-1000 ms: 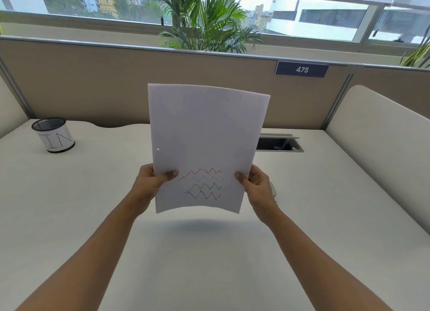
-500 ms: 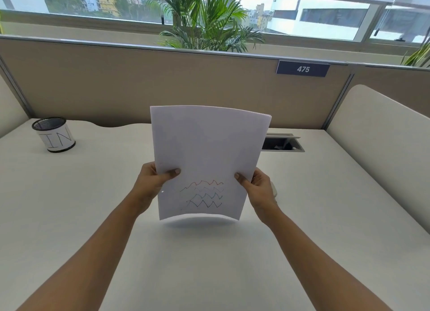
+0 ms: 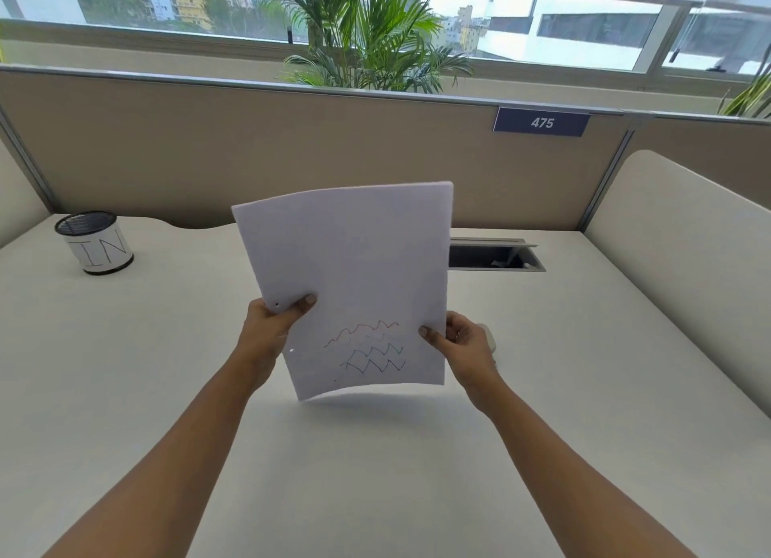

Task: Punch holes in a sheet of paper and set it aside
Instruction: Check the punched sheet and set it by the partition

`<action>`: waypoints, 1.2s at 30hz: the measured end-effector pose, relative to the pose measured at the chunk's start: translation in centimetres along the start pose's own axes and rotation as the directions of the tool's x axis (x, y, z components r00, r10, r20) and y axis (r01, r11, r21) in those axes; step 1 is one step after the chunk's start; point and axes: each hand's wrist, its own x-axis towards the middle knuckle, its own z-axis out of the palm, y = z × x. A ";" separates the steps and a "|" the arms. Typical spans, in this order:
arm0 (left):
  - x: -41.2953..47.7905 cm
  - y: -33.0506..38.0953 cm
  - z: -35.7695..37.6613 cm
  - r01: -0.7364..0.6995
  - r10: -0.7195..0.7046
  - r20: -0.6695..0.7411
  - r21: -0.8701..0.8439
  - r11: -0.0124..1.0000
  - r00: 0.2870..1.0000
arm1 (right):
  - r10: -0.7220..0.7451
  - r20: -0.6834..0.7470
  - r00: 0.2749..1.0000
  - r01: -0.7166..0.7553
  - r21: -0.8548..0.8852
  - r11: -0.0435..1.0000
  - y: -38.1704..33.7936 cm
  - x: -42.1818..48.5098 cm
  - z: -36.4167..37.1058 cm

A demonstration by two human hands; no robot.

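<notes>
above desk [image 3: 167, 390], both hands [image 3: 267, 328] pinch paper [image 3: 354, 273].

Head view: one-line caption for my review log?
Left hand and right hand hold a hole-punched sheet of paper above the desk, mesh cup at far left.

Cup [image 3: 95, 242] far left on desk [image 3: 167, 349]; cable slot [image 3: 496, 255] right, behind.

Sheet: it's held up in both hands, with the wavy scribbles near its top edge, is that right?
Not quite. The head view shows the sheet held up by the left hand and the right hand, but the wavy scribbles sit near its bottom edge, not its top edge.
</notes>
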 end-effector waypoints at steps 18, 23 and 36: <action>-1.7 -1.6 2.9 0.024 -0.145 -0.181 -0.543 0.839 0.973 | 0.085 0.112 0.990 -0.123 0.402 0.907 1.4 -1.0 1.8; -1.1 -1.5 0.9 0.017 -0.173 -0.257 -0.515 0.857 0.951 | 0.093 0.023 0.995 -0.095 0.379 0.920 0.9 -0.5 0.7; 0.3 -1.5 -6.3 0.223 -0.220 -0.033 0.149 0.963 0.975 | 0.073 -0.044 0.996 -0.072 0.018 0.997 0.0 0.3 -1.7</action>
